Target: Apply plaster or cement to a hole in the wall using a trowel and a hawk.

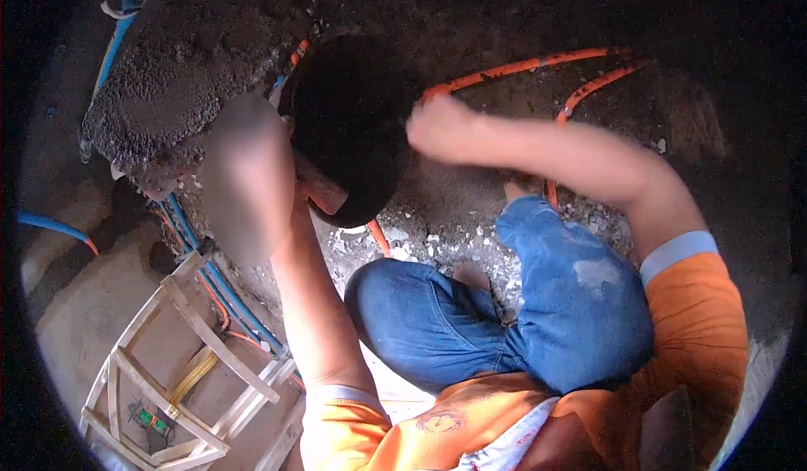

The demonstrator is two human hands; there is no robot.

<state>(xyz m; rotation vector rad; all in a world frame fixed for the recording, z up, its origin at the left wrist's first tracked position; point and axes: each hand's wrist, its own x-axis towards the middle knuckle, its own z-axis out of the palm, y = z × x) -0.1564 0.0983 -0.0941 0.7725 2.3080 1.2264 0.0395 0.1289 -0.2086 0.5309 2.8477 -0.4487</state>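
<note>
My left hand (252, 156) is blurred at the left of a dark oval shape (353, 101), which looks like a tub or opening; its fingers cannot be made out. A reddish-brown block-like piece (326, 193) lies beside that wrist. My right hand (441, 130) is at the oval's right side with fingers curled, what they hold hidden, close to an orange conduit (538, 63). A patch of wet grey mortar (160, 92) spreads to the left of my left hand.
My bent legs (572, 294) rest on rubble-strewn ground (403, 244). At lower left are a pale wooden frame (181, 299) and a small green object (151, 420). Blue pipes (235, 290) and orange conduits run along the left; another blue pipe (50, 223) sticks out farther left.
</note>
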